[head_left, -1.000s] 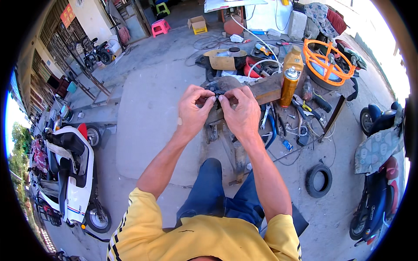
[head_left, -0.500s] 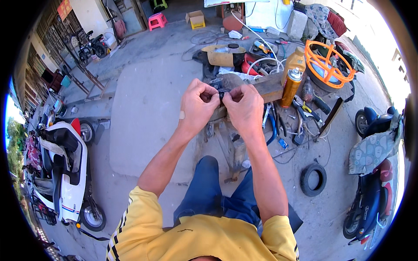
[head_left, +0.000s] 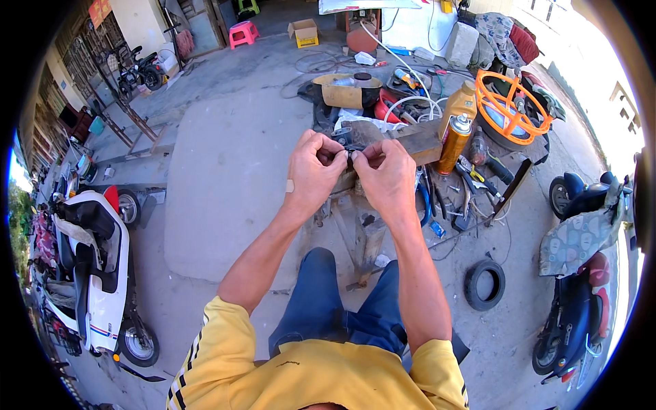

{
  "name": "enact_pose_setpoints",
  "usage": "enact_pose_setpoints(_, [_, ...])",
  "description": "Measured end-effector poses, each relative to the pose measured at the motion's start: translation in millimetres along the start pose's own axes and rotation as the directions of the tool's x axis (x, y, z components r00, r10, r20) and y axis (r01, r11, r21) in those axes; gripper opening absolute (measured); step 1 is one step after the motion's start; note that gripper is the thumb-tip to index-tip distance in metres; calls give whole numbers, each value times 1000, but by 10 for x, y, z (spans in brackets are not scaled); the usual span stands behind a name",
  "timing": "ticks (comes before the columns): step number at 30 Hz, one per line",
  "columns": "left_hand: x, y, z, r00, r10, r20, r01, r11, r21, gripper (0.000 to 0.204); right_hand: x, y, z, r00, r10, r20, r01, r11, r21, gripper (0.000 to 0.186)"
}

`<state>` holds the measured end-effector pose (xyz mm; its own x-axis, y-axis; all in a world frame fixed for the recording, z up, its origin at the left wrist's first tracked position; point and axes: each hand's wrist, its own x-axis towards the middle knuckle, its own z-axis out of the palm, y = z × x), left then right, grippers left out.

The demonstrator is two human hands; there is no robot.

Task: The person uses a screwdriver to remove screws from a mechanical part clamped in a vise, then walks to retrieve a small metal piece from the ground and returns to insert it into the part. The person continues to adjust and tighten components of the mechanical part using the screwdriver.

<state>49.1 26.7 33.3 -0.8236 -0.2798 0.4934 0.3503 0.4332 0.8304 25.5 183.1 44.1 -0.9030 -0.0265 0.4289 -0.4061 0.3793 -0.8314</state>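
Between my two hands is a small black part (head_left: 350, 153), too small and too covered by fingers to name. My left hand (head_left: 314, 169) pinches it from one side with thumb and forefinger. From the other side, the thumb and fingertips of my right hand (head_left: 387, 176) close on it, almost touching the left fingertips. Both hands are held over a worn wooden stand (head_left: 372, 236) in front of my knees. A thick wooden block (head_left: 424, 141) lies just beyond the right hand. Beside it stands a gold spray can (head_left: 454, 146) with a silver top.
A gold oil bottle (head_left: 461, 102) is behind the can. Pliers (head_left: 478, 176) and other tools lie to the right, near an orange wheel (head_left: 514, 106). A small tyre (head_left: 484, 285) rests on the ground. Scooters are parked at the left (head_left: 102, 273) and right (head_left: 570, 314).
Both hands have dipped slightly in the picture, and less of the black part shows between the fingertips. The pinching grip stays. The surroundings have shifted a little with my head.
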Motion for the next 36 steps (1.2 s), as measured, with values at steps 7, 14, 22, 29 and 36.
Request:
enact_pose_setpoints(7, [4,-51,-36,999,17,30,-16,999,-43,9,1,-35,14,1000,-2,-27,0,999,-43,20])
enact_pose_setpoints(14, [-7,-57,-10,1000,0,18,1,996,-90,5,27,-92,-33,998,54,18,-52,994,-92,21])
enact_pose_setpoints(22, [-30,-82,2,999,36,-1,-36,994,-106,8,-8,-166,-95,994,87,71,-87,996,-1,25])
enact_pose_setpoints(29, [-36,-98,15,999,50,0,-50,992,-115,9,29,-170,-31,998,56,23,-51,983,-175,28])
enact_pose_setpoints(36, [-55,-62,22,999,49,-9,-49,993,-103,7,37,-165,-31,996,91,19,-88,987,-133,28])
